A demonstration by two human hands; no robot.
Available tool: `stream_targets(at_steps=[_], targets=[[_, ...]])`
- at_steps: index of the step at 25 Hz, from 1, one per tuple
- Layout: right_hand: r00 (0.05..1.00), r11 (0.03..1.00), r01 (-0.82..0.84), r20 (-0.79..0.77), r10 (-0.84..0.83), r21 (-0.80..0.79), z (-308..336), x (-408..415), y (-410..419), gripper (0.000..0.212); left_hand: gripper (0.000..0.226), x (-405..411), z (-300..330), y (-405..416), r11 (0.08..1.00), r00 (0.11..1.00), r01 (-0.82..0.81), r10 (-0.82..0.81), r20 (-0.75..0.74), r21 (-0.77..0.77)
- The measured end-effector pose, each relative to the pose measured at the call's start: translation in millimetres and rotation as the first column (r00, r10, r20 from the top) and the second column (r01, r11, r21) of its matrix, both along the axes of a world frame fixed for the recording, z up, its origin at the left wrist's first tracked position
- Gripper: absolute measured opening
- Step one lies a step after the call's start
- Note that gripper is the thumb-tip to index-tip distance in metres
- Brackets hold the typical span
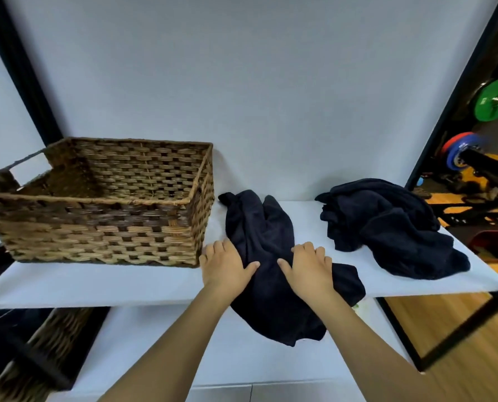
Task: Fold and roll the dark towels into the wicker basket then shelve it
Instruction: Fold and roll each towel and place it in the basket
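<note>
Your left hand [226, 264] and right hand [308, 265] press flat, fingers released, on a dark towel [259, 227] draped over the shelf's [126, 282] front edge; the wicker basket [102, 198] stands just left, a second towel pile [387, 224] toward the right end.

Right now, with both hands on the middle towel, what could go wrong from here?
1. The towel under the left hand and right hand hangs well over the white shelf edge; it might slide off once released.
2. The crumpled towel pile sits near the shelf's right end and could be knocked off.
3. The wicker basket stands close, leaving little room to spread the towel.
</note>
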State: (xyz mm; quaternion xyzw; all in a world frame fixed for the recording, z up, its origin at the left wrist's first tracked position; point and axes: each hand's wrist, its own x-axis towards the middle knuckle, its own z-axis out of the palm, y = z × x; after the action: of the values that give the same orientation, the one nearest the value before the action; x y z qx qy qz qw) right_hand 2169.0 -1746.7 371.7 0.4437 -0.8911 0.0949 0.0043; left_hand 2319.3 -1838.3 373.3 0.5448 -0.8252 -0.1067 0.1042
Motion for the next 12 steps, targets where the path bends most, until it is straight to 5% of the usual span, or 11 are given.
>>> stream_targets(at_steps=[3, 6, 9, 12], targets=[[0.997, 0.997, 0.066, -0.033, -0.065, 0.029, 4.9, 1.2, -1.6, 0.053, 0.065, 0.2, 4.5, -4.1, 0.997, 0.998, 0.000, 0.006, -0.065, 0.083], [0.996, 1.000, 0.003, 0.088, -0.001, -0.017, 10.5, -8.9, -5.4, 0.036, 0.044, 3.3, 14.2, -17.2, 0.911, 0.878, 0.103, 0.106, -0.468, 0.399], [0.808, 0.932, 0.074, 0.570, 0.152, -0.354, 40.7, -26.0, -12.2, 0.020, 0.017, 4.0, 41.8, -12.4, 0.962, 0.703, 0.081, 0.130, -0.699, 0.261], [0.666, 0.822, 0.194, 0.687, 0.290, -0.535, 74.4, -52.3, -18.7, 0.012, 0.017, 1.0, 73.3, -4.4, 0.999, 0.487, -0.041, 0.043, -0.872, 0.026]])
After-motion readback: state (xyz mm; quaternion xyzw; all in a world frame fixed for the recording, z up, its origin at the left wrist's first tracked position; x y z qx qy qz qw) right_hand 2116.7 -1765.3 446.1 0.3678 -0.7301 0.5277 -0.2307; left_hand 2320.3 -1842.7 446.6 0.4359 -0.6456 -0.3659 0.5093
